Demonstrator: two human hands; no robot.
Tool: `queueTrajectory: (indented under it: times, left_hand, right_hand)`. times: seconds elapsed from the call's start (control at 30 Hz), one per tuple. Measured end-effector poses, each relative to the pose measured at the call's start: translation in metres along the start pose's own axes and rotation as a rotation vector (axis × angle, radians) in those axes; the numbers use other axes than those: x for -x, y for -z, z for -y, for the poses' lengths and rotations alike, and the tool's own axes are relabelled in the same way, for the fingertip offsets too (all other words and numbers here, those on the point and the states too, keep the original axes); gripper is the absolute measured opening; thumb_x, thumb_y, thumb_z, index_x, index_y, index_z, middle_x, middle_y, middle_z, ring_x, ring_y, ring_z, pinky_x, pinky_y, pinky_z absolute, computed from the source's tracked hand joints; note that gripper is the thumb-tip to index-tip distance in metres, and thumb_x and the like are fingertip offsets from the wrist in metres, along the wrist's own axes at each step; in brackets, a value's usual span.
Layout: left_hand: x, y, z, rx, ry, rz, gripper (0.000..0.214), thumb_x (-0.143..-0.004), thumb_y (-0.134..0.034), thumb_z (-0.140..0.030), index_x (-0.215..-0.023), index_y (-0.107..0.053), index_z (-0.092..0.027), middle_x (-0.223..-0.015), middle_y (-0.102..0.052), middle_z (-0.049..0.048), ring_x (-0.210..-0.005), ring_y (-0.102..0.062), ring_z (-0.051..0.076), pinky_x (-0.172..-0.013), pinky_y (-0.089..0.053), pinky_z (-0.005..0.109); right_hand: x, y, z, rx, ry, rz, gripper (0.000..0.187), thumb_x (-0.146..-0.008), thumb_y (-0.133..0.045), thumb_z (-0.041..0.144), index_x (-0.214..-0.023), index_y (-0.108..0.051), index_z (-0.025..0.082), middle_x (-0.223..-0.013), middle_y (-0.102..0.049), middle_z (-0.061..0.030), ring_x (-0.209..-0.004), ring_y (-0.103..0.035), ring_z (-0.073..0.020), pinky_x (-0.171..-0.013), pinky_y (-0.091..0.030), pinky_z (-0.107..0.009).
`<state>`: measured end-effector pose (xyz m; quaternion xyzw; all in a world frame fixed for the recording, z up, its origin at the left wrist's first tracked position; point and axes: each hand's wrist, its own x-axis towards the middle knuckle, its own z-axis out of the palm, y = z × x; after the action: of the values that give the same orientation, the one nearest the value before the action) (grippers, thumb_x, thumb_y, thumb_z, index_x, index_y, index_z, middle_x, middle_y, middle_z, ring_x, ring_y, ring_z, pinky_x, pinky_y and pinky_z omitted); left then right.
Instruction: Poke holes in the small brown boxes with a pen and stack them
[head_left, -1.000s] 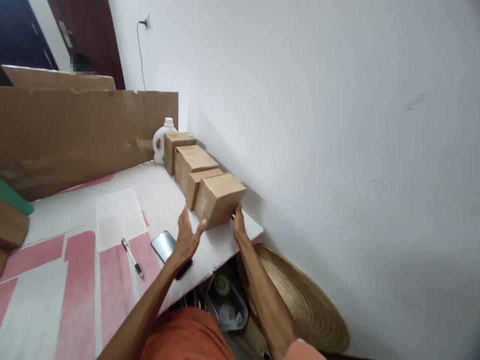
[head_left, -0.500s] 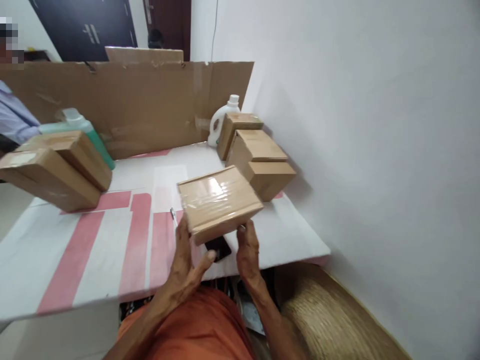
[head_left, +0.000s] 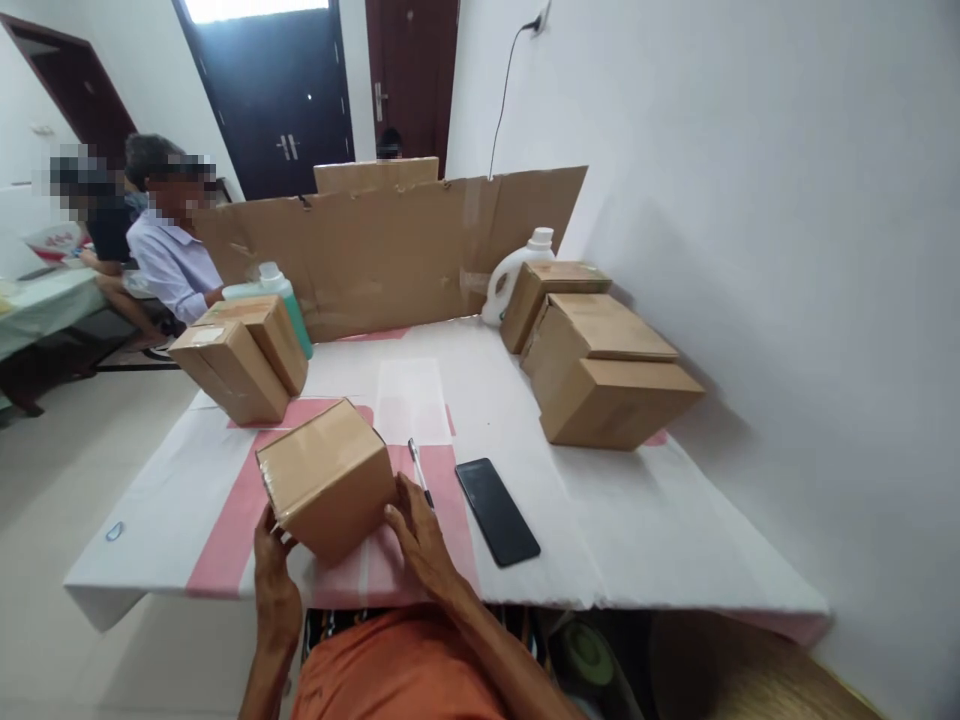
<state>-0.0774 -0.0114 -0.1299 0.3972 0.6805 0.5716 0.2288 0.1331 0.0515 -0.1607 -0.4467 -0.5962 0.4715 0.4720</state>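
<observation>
A cardboard box point(head_left: 328, 465) with clear tape along one edge is between my two hands at the front left of the table. My left hand point(head_left: 276, 580) grips its near left corner, with part of the fingers hidden behind it. At the right side of the box, my right hand point(head_left: 420, 530) presses its fingertips on the cardboard. The box sits at an angle; whether its underside touches the table cannot be made out. Just beyond my right hand lies a pen point(head_left: 420, 472). A black smartphone point(head_left: 498, 511) lies flat to the right of that hand.
Several cardboard boxes point(head_left: 622, 400) stand at the right by the wall, before a white jug point(head_left: 504, 283). Two more boxes point(head_left: 232, 372) stand left, near a green bottle point(head_left: 298, 320). A cardboard panel point(head_left: 390, 260) closes the back. A person point(head_left: 169, 255) sits beyond it.
Both hands have carried the box leftward from the middle of the table and turned it. The phone, earlier mostly hidden beneath it, now shows fully. My view has shifted too.
</observation>
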Motion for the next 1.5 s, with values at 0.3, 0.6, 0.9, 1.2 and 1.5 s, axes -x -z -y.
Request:
queueTrajectory:
  times: [0.3,0.6,0.9,1.2,1.5]
  left_hand:
    - [-0.026,-0.011,0.004,-0.079,0.064,0.085,0.065,-0.092,-0.047,-0.075,-0.123,-0.072,-0.024,-0.122,-0.076,0.0136,-0.122,-0.068,0.037,-0.110,-0.052,0.059]
    - [0.014,0.010,-0.046,-0.233,-0.099,0.075,0.078,-0.101,-0.045,-0.070,-0.163,-0.044,-0.023,-0.163,-0.053,0.0153,-0.151,-0.050,0.033,-0.125,-0.040,0.055]
    - [0.009,0.016,-0.084,-0.220,-0.332,0.149,0.074,-0.101,-0.053,-0.063,-0.163,-0.044,-0.024,-0.144,-0.063,0.0137,-0.115,-0.067,0.028,-0.099,-0.056,0.045]
    - [-0.021,0.001,-0.088,-0.241,-0.309,-0.063,0.073,-0.095,-0.056,-0.072,-0.144,-0.058,-0.018,-0.120,-0.064,0.0112,-0.108,-0.063,0.027,-0.096,-0.054,0.042]
    - [-0.054,0.012,-0.063,-0.281,-0.139,-0.085,0.064,-0.098,-0.044,-0.075,-0.129,-0.057,-0.020,-0.122,-0.071,0.0138,-0.110,-0.068,0.029,-0.093,-0.054,0.042]
  right_hand:
    - [-0.012,0.015,0.008,0.062,0.029,-0.017,0.034,-0.101,-0.057,0.040,-0.126,-0.068,0.019,-0.121,-0.074,-0.0127,-0.110,-0.070,-0.0281,-0.099,-0.054,-0.043]
    - [-0.015,0.018,0.036,-0.052,-0.110,0.017,0.067,-0.102,-0.049,0.073,-0.140,-0.067,0.020,-0.107,-0.075,-0.0093,-0.093,-0.069,-0.0262,-0.084,-0.053,-0.038]
    - [-0.010,0.038,0.069,-0.323,-0.067,0.011,0.067,-0.104,-0.042,0.075,-0.116,-0.076,0.019,-0.081,-0.065,-0.0033,-0.070,-0.060,-0.0182,-0.066,-0.048,-0.032]
    - [-0.009,0.044,0.090,-0.313,0.030,0.092,0.056,-0.101,-0.057,0.069,-0.131,-0.068,0.023,-0.110,-0.069,-0.0088,-0.097,-0.066,-0.0234,-0.076,-0.054,-0.035]
    - [-0.044,-0.007,0.047,-0.115,0.019,0.276,0.119,-0.062,-0.099,0.055,-0.160,-0.039,0.027,-0.158,-0.049,-0.0165,-0.149,-0.046,-0.0360,-0.124,-0.039,-0.057]
